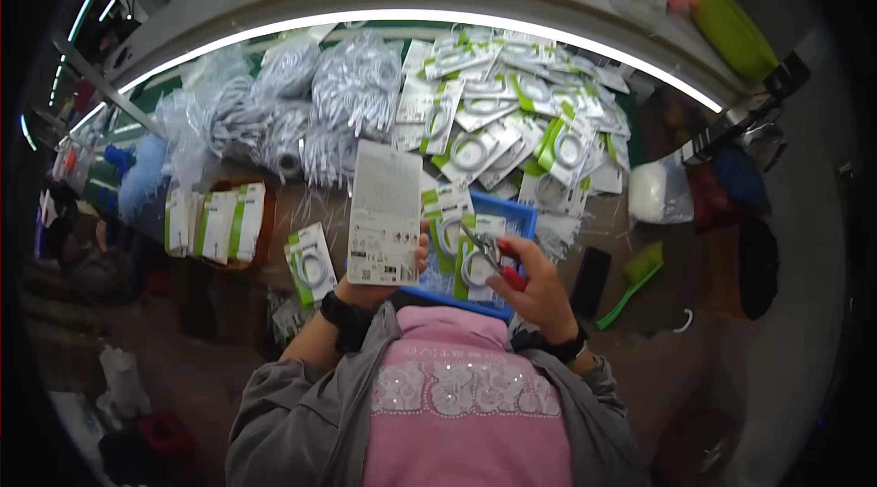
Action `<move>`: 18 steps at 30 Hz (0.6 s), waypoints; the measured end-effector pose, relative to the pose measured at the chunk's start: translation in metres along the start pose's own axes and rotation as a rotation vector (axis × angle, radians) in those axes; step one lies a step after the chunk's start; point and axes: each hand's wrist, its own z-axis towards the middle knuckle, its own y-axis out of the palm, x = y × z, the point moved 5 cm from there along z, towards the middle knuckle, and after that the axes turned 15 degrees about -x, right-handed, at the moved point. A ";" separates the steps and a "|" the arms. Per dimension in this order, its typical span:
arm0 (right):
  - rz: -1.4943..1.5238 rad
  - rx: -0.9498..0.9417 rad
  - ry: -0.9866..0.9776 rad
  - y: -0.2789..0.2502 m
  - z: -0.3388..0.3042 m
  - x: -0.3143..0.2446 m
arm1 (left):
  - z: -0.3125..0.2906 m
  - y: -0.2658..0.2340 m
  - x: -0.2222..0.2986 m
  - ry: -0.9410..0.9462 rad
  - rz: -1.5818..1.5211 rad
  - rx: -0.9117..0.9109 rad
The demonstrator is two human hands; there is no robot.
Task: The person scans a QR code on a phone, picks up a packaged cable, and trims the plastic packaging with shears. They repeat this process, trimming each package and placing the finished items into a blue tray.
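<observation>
My left hand grips a white card package by its lower part. The card stands upright with its printed back facing me, and my fingertips curl round its right edge. In my right hand is a pair of red-handled cutting pliers, jaws pointing up and left. Just beneath the pliers lies a blue tray holding several green-and-white carded cables and small clear scraps. Another carded cable rests on the table left of my left hand.
Carded cables are heaped behind the tray. Bundles of pale coiled cables sit at the back left. A brown basket of green-and-white cards stands left. On the right lie a dark phone and a green strip-like tool. A bright lamp bar spans the back.
</observation>
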 end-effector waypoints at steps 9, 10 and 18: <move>-0.392 -0.028 -0.016 0.003 0.001 -0.007 | -0.013 -0.014 -0.005 0.001 -0.084 -0.053; -0.437 -0.017 -0.002 0.005 0.002 -0.006 | -0.014 -0.012 -0.005 -0.013 -0.091 -0.066; -0.581 -0.016 0.016 0.009 0.013 -0.002 | -0.019 -0.001 -0.010 -0.004 -0.078 -0.036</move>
